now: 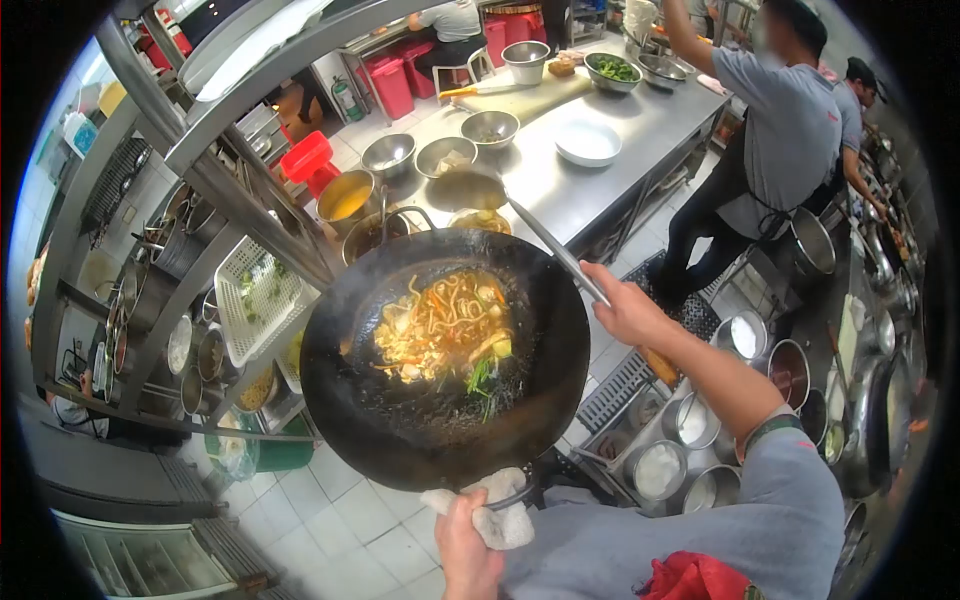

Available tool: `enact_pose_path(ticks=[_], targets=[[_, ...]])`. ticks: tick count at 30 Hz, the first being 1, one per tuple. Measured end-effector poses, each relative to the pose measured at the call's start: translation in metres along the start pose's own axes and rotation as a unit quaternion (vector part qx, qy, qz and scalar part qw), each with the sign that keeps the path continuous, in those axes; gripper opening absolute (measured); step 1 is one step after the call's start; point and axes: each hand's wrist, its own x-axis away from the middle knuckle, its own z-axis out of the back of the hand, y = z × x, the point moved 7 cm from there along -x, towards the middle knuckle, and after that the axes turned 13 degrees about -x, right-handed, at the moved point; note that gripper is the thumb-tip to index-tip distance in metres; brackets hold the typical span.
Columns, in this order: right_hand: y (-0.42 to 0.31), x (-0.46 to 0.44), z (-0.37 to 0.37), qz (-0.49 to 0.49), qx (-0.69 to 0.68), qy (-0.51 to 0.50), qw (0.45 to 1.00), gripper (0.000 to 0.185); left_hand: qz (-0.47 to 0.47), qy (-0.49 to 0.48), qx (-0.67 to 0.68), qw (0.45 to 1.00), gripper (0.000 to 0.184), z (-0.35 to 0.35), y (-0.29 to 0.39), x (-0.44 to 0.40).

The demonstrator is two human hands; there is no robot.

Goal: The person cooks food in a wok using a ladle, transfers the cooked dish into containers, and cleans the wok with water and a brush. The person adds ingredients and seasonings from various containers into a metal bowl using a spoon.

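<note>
A large dark wok (350,420) is held up in the middle of the view, with noodles (450,320), vegetables and some greens (487,375) inside. At the wok's near edge my left hand (468,545) is closed on its handle through a folded light cloth (505,522). My right hand (628,308) is wrapped round the long metal handle of a ladle (468,188). The ladle's bowl is beyond the wok's far rim, above a bowl of food (482,220).
Metal bowls (388,153) and a white plate (588,142) stand on a steel table (640,125). At left are a shelf frame (215,190) and a white basket (232,310). A co-worker (790,120) stands at the right; containers (658,470) stand below my right arm.
</note>
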Motion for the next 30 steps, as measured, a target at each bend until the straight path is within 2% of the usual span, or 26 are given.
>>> enact_pose_path(ticks=[3, 4, 7, 8, 12, 16, 19, 21, 23, 25, 28, 30], targets=[[0.002, 0.000, 0.007, -0.004, -0.004, -0.029, 1.000, 0.065, 0.000, -0.002, -0.014, 1.000, 0.030, 0.019, -0.006, 0.009], [0.002, 0.000, 0.008, -0.010, 0.000, -0.043, 0.999, 0.065, -0.014, -0.017, -0.044, 0.999, 0.030, 0.046, -0.017, 0.004], [0.006, 0.004, -0.002, -0.032, -0.006, -0.010, 0.999, 0.065, -0.019, 0.068, -0.048, 0.996, 0.031, 0.082, -0.026, 0.023], [-0.003, 0.003, -0.001, -0.031, -0.009, -0.017, 0.999, 0.066, -0.007, 0.041, -0.032, 0.999, 0.032, 0.095, -0.034, 0.021], [0.007, 0.002, -0.007, 0.029, 0.062, 0.005, 0.998, 0.065, 0.016, 0.050, -0.031, 0.998, 0.029, 0.125, -0.053, 0.025], [-0.004, 0.010, -0.006, -0.014, -0.028, 0.007, 0.999, 0.064, -0.021, 0.064, -0.001, 0.998, 0.020, 0.148, -0.074, 0.010], [-0.025, 0.049, 0.003, -0.095, -0.182, -0.076, 0.976, 0.063, 0.027, 0.076, -0.013, 0.997, 0.023, 0.137, -0.069, 0.016], [-0.065, 0.089, 0.002, -0.190, -0.209, -0.125, 0.951, 0.062, 0.019, 0.055, -0.015, 0.998, 0.024, 0.138, -0.076, 0.011], [-0.082, 0.111, -0.014, -0.182, -0.168, -0.157, 0.956, 0.060, 0.000, 0.053, -0.031, 0.998, 0.029, 0.140, -0.074, 0.011], [-0.089, 0.126, -0.031, -0.162, -0.109, -0.170, 0.966, 0.060, 0.028, 0.064, -0.018, 0.997, 0.033, 0.140, -0.072, 0.010], [-0.101, 0.137, -0.049, -0.093, 0.007, -0.171, 0.981, 0.061, 0.012, 0.044, -0.002, 0.999, 0.016, 0.137, -0.064, 0.009], [-0.102, 0.144, -0.055, -0.076, 0.044, -0.168, 0.982, 0.061, 0.007, 0.047, -0.011, 0.999, 0.015, 0.136, -0.061, 0.009]])
